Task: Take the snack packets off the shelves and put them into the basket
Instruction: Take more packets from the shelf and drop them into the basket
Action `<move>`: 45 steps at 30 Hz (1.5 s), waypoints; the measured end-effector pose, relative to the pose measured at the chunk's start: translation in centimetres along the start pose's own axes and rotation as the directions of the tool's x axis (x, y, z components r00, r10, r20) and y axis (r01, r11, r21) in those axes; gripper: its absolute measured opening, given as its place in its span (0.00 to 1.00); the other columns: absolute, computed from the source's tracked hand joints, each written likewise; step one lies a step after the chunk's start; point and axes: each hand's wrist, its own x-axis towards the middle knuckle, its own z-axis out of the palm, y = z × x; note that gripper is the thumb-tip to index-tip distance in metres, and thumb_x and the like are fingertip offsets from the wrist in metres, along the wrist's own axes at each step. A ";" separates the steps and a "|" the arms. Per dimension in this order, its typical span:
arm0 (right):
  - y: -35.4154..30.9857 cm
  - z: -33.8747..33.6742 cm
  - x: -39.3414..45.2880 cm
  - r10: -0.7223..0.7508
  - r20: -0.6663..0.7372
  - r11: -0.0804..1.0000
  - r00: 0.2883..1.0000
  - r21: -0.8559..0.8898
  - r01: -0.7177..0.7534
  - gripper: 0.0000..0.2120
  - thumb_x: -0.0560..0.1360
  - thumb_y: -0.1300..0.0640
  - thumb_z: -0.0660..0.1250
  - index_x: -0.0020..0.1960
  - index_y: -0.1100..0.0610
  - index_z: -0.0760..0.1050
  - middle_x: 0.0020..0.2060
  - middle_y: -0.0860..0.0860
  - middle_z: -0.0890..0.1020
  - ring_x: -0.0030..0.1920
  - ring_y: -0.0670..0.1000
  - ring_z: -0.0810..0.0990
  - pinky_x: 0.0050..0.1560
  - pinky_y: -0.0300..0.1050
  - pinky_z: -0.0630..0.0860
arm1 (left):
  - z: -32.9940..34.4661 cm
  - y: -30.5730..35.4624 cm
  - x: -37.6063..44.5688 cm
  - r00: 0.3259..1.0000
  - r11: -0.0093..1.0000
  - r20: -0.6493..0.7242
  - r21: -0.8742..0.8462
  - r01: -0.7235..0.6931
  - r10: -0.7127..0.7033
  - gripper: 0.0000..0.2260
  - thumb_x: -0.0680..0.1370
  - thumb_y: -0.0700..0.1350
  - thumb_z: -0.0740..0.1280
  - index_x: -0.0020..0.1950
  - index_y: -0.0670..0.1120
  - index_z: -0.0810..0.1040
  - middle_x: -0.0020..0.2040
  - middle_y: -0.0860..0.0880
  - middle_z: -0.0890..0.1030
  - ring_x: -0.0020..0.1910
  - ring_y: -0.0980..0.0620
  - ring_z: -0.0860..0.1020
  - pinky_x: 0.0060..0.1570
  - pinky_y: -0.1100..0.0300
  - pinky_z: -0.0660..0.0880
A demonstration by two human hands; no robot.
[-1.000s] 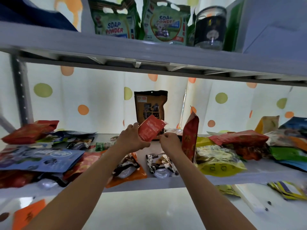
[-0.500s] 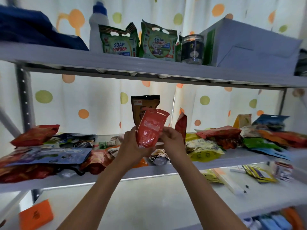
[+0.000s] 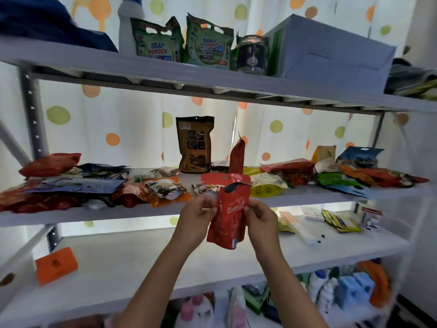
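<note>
Hands had drawn back from the middle shelf (image 3: 295,200) and come lower, taking a red snack packet (image 3: 228,216) with them. A second earlier that packet had been held up at shelf height, tilted in front of the upright brown pouch (image 3: 195,144); half a second earlier it stood taller between the palms. At this moment it hung upright below the shelf edge and clear of it, in front of the lower shelf (image 3: 142,261). The left hand (image 3: 197,218) pinched its left edge with curled fingers, and the right hand (image 3: 260,220) held the opposite edge, fingers bent round it. So the pick looked finished: one packet was off the shelf and secured in both hands. Many others remained in a loose heap across the middle shelf, including a red packet (image 3: 237,157) standing on end just behind the held one, so most of the work appeared to lie ahead. No basket showed in the view, so where the packet would go could not be told; carrying it there seemed the next step.
</note>
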 end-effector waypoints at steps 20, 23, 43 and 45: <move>5.8 -26.9 -22.2 0.437 -0.374 0.883 0.818 0.351 -0.311 0.07 0.80 0.65 0.63 0.51 0.58 0.79 0.41 0.51 0.85 0.40 0.49 0.81 0.43 0.44 0.78 | 22.0 3.3 -21.8 0.817 0.879 0.465 -0.152 0.453 -0.341 0.03 0.80 0.41 0.64 0.47 0.46 0.75 0.39 0.50 0.82 0.39 0.53 0.80 0.43 0.55 0.76; 5.4 -30.2 -24.4 0.466 -0.447 0.872 0.764 0.375 -0.313 0.06 0.80 0.63 0.63 0.51 0.57 0.78 0.42 0.52 0.84 0.39 0.49 0.81 0.42 0.47 0.77 | 25.0 4.3 -24.6 0.780 0.855 0.533 -0.184 0.485 -0.328 0.03 0.81 0.44 0.64 0.47 0.46 0.75 0.35 0.55 0.82 0.36 0.58 0.80 0.37 0.63 0.74; 6.2 -33.3 -27.7 0.538 -0.451 0.842 0.712 0.322 -0.433 0.06 0.79 0.62 0.65 0.54 0.61 0.78 0.46 0.55 0.86 0.45 0.52 0.84 0.41 0.41 0.80 | 28.9 0.9 -31.1 0.703 0.764 0.620 -0.248 0.596 -0.347 0.12 0.77 0.49 0.67 0.57 0.44 0.81 0.49 0.48 0.86 0.48 0.49 0.84 0.50 0.54 0.79; 6.8 -32.7 -27.3 0.530 -0.472 0.848 0.705 0.276 -0.453 0.07 0.79 0.63 0.66 0.56 0.59 0.78 0.49 0.55 0.85 0.47 0.52 0.84 0.42 0.40 0.80 | 29.2 0.2 -30.7 0.706 0.748 0.609 -0.262 0.610 -0.362 0.11 0.78 0.48 0.67 0.56 0.44 0.81 0.49 0.48 0.86 0.48 0.49 0.84 0.51 0.53 0.79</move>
